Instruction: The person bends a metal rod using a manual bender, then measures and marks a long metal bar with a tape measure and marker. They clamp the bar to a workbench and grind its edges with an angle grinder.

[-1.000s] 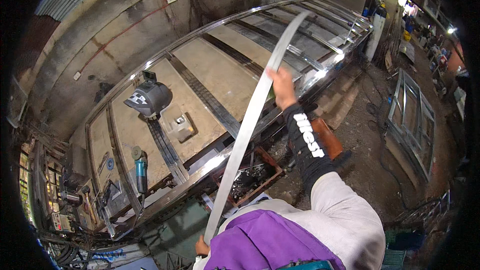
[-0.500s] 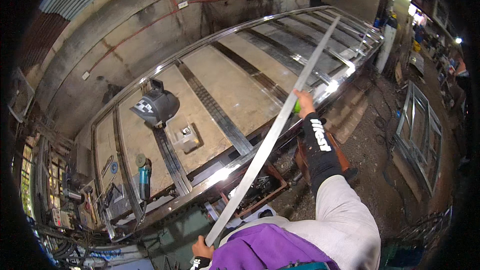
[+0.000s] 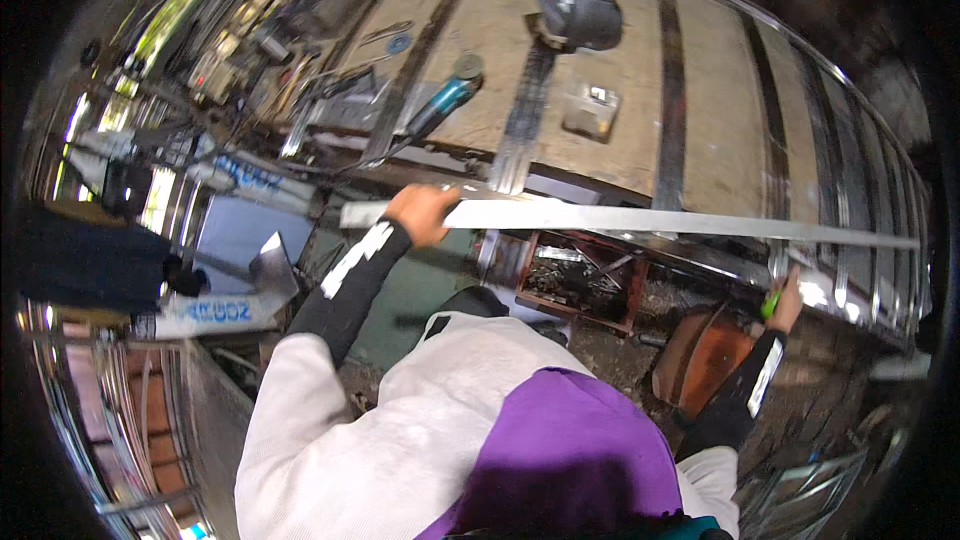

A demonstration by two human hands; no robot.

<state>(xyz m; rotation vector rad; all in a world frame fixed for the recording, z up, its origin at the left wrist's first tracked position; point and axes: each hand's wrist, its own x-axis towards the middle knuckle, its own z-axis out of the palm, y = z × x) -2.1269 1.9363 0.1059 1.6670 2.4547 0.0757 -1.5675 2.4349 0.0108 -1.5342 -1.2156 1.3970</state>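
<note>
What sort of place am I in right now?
Likely a metalworking shop: there's a dark welding helmet, a teal angle grinder, and a long pale strip, apparently metal, in your left hand.

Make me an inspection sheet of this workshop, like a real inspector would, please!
Surface: tan panel with dark bars across it.
Job's things: long pale metal strip; green object.
Clutter: grinder, welding helmet and small container on top; red-brown tray of bits nearer the person.
Hands: left hand grips the strip; right hand holds the green object, strip contact unclear.
Cables: blurred cord behind the grinder.
Surroundings: pale blue sheet left; metal frame lower right.
</note>
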